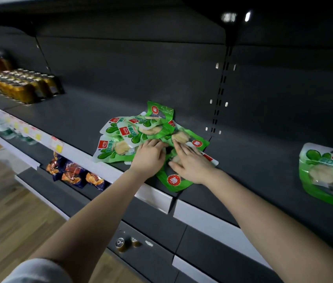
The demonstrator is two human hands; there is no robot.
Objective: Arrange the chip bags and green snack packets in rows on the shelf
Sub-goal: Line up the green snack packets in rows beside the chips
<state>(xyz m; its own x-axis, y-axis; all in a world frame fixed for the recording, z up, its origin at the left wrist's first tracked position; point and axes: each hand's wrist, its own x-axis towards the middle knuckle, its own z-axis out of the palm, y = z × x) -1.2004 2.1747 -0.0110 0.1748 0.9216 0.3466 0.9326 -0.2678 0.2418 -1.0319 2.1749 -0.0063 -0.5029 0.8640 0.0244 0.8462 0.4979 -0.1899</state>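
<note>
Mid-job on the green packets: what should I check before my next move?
1. Hands on the pile: left hand and right hand both touch the green packets: ok.
2. Packets in rows: heaped and overlapping: not ok.
3. Front packet fully on the shelf: overhangs the front edge: not ok.
4. Bare shelf left of the pile: ok.
5. Lone packet at far right lined up with the rest: not ok.
6. Left hand's grip on a packet: cannot tell.
</note>
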